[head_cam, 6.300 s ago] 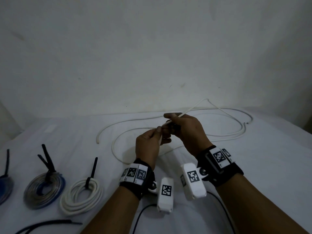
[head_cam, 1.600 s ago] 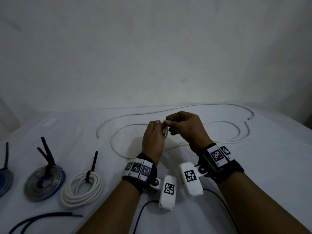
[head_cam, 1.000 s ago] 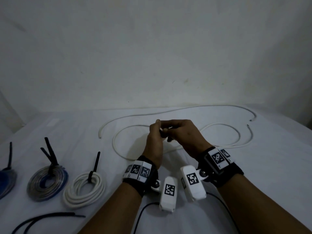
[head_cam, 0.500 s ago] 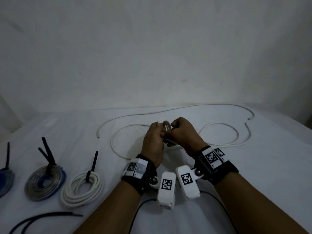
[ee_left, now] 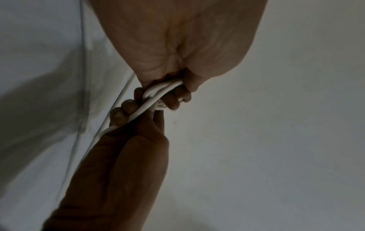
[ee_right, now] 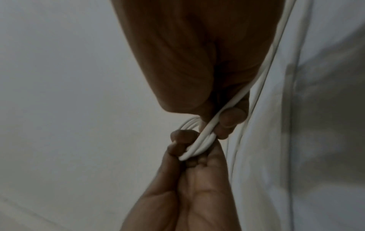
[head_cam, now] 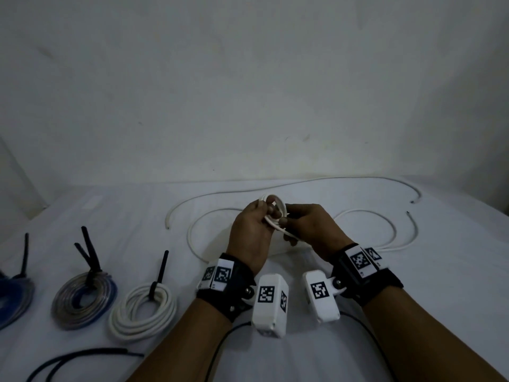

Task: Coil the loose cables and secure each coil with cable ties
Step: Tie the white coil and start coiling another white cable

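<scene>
Above the middle of the white table, both hands meet on a thin white cable. My left hand (head_cam: 268,213) pinches a small coil (head_cam: 276,207) of a few loops. My right hand (head_cam: 286,224) grips the strand just beside the coil, its fingers curled round it. In the left wrist view the loops (ee_left: 158,91) sit between my left fingertips, and the strand (ee_left: 138,111) runs down across the right fingers. The right wrist view shows the same bundle of loops (ee_right: 203,140) held by both hands. The rest of the loose cable (head_cam: 391,230) lies in wide curves on the table.
Three tied coils lie at the left: a white one (head_cam: 143,310), a grey-blue one (head_cam: 82,296) and a blue one (head_cam: 11,299) at the edge, each with a black tie standing up. Black strands (head_cam: 82,357) lie near the front left. A wall closes the back.
The small coil in my left hand has gained a loop, laid on by the right hand. The loose cable on the table has been drawn in and shifted.
</scene>
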